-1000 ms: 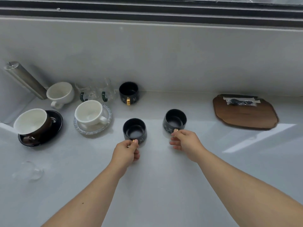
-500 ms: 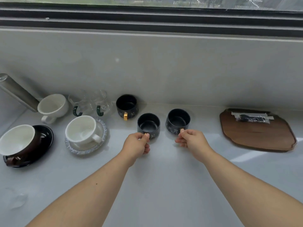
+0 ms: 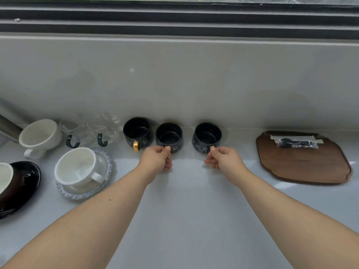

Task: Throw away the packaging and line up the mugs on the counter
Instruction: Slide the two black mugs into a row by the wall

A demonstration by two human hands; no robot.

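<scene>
Three black mugs with gold handles stand in a row against the back wall of the grey counter (image 3: 186,210). The left black mug (image 3: 137,133) stands free. My left hand (image 3: 157,160) pinches the gold handle of the middle black mug (image 3: 169,134), which sits right beside the left one. My right hand (image 3: 223,158) pinches the handle of the right black mug (image 3: 206,135), a small gap away from the middle one. Both held mugs are upright.
Two glass cups with green handles (image 3: 93,131) and a white cup (image 3: 39,135) stand left of the row. A white cup on a lacy saucer (image 3: 81,169) and a cup on a black saucer (image 3: 21,185) sit nearer. A wooden board (image 3: 305,164) with a wrapped spoon (image 3: 297,142) lies right.
Both hands have carried their black mugs away from me to the back wall, in line with the third mug. The view has tilted and shifted with them.
</scene>
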